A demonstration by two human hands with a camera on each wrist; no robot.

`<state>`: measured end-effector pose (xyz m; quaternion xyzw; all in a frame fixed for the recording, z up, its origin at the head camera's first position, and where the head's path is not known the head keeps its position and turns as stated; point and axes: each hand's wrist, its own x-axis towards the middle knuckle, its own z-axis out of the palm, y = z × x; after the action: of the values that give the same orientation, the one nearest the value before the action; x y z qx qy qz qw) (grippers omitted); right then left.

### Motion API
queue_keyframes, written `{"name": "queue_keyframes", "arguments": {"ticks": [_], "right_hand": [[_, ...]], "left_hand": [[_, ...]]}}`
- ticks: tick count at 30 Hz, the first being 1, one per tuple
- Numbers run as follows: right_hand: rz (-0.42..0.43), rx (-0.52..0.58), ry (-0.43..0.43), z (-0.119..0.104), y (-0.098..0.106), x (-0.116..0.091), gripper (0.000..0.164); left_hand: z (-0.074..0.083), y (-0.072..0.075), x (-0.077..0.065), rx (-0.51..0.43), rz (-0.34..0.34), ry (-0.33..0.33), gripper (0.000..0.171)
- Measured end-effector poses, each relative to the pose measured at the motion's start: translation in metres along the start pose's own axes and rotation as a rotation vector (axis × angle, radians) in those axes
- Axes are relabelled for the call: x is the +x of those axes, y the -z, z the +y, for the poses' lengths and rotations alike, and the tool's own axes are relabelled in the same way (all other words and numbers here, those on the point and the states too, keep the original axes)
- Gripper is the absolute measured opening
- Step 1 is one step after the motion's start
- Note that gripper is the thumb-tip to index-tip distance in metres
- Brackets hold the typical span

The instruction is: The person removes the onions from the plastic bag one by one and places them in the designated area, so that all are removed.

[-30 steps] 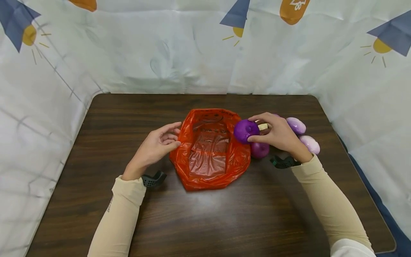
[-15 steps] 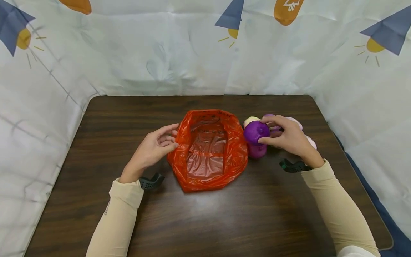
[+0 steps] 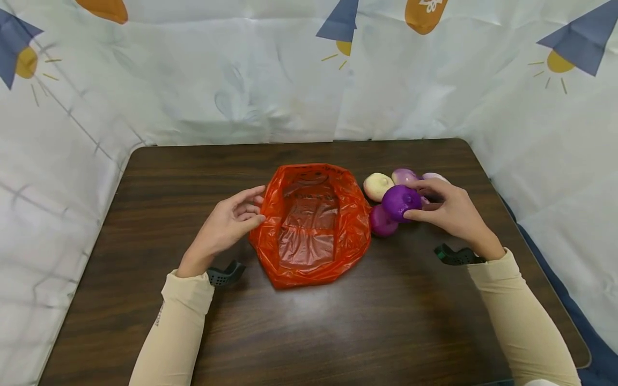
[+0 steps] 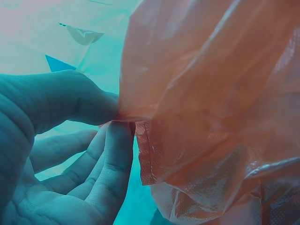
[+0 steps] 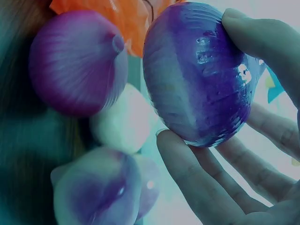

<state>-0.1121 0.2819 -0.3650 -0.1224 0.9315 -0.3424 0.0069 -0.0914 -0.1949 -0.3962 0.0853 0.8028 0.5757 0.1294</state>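
A red plastic bag [image 3: 354,225] stands on the table with its mouth spread wide. My left hand [image 3: 224,225] pinches the left rim of the bag between thumb and forefinger, clearest in the left wrist view, where the bag's film [image 4: 197,93] fills the right side. My right hand [image 3: 451,209] grips a dark purple onion [image 3: 402,202] by thumb and fingertips, to the right of the bag. In the right wrist view this onion [image 5: 197,75] appears raised above the others. A magenta onion [image 3: 383,222] lies below it, touching or close to the bag.
Behind the held onion lie a pale yellow onion [image 3: 377,186], a light purple onion [image 3: 404,176] and a whitish one [image 3: 435,176], partly hidden by my right hand. The dark wooden table [image 3: 309,338] meets a patterned white cloth [image 3: 193,80] at its back edge.
My right hand has carried the purple onion rightward, from the bag's right rim to over the other onions. The pale yellow onion has come into view. My left hand keeps its hold on the bag.
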Motion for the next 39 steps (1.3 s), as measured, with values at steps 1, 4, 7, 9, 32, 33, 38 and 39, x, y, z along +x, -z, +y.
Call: {"name": "queue_keyframes", "arguments": {"ticks": [1, 4, 7, 9, 32, 33, 38, 39], "right_hand": [[0.001, 0.000, -0.007, 0.002, 0.001, -0.001, 0.059], [0.017, -0.008, -0.016, 0.006, 0.004, -0.006, 0.056], [0.031, -0.020, -0.017, 0.011, 0.005, -0.011, 0.054], [0.034, -0.028, -0.023, 0.014, 0.006, -0.014, 0.053], [-0.061, 0.002, -0.066, 0.039, 0.005, -0.043, 0.053], [-0.063, -0.004, -0.066, 0.040, 0.004, -0.043, 0.053], [-0.067, -0.029, -0.053, 0.046, 0.000, -0.046, 0.052], [-0.069, -0.028, -0.054, 0.047, 0.000, -0.046, 0.052]], "left_hand": [[0.000, 0.000, 0.000, 0.001, 0.002, -0.003, 0.064], [0.000, -0.001, 0.000, 0.002, 0.008, -0.007, 0.064], [0.000, -0.002, -0.001, 0.004, 0.010, -0.010, 0.063], [0.000, -0.002, -0.001, 0.002, 0.010, -0.009, 0.063], [-0.001, -0.003, 0.000, 0.007, 0.008, -0.027, 0.058], [-0.001, -0.003, 0.000, 0.007, 0.008, -0.029, 0.059], [-0.001, -0.003, 0.000, 0.005, 0.006, -0.029, 0.059], [-0.001, -0.004, 0.000, 0.004, 0.005, -0.030, 0.059]]}}
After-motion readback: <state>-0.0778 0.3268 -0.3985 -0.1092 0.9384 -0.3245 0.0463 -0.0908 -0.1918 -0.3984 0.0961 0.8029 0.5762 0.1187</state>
